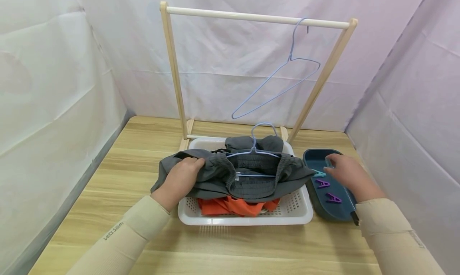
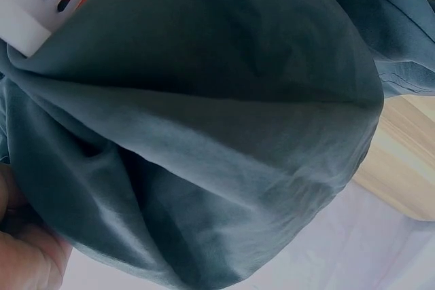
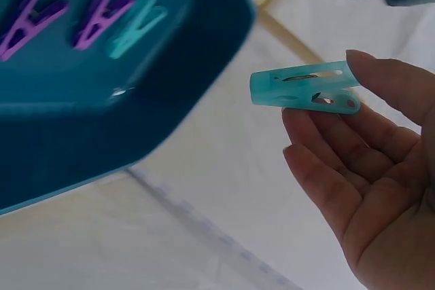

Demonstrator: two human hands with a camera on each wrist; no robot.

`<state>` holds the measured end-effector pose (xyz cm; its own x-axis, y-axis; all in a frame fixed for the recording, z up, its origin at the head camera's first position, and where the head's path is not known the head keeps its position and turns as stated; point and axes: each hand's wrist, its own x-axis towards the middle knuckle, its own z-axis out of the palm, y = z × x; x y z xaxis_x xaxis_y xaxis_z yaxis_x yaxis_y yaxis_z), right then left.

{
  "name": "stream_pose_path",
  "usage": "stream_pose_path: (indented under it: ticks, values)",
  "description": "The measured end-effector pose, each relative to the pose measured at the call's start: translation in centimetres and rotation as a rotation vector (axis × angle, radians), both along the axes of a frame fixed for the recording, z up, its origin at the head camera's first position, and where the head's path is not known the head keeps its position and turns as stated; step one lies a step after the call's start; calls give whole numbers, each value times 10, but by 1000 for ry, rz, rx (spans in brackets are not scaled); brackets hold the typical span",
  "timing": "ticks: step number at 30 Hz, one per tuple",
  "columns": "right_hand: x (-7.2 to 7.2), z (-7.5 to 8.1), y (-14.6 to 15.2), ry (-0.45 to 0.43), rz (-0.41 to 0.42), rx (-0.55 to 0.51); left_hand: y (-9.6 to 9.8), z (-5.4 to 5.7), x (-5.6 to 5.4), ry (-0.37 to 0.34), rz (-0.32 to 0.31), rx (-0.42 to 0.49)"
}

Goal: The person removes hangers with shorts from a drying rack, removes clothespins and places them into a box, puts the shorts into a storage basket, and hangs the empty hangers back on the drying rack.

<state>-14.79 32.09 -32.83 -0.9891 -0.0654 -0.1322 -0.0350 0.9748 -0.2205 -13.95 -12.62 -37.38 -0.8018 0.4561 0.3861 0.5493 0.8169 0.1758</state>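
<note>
In the head view, dark grey pants (image 1: pixel 215 191) with an elastic waistband lie spread over a white basket (image 1: pixel 248 221). A light blue hanger (image 1: pixel 253 150) sits inside the waistband, its hook standing up. My left hand (image 1: pixel 181 179) grips the pants at their left side; its fingertips (image 2: pixel 34 256) show at the cloth's edge in the left wrist view. Over a dark teal tray (image 1: pixel 321 209), my right hand (image 1: pixel 350 175) pinches a turquoise clothespin (image 3: pixel 302 88) between thumb and fingers. Several purple and turquoise clothespins (image 1: pixel 333 198) lie in the tray.
Behind the basket stands a wooden rack (image 1: pixel 172 67) with a white bar (image 1: pixel 230 15). A second blue hanger (image 1: pixel 291 60) hangs from the bar's right part. Orange cloth (image 1: pixel 233 206) lies in the basket under the pants. White fabric walls surround the wooden table (image 1: pixel 108 179).
</note>
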Motion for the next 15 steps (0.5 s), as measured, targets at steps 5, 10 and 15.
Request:
stream_pose_path:
  ticks: [5,10,15]
  values:
    - [-8,-9,9,-44,11,53,-1,-1,0,3,1,4]
    - [-11,-16,14,-78,11,84,-1,-1,1,-2,2,9]
    - [-17,-25,21,-111,1,78,-2,-1,1,-1,4,6]
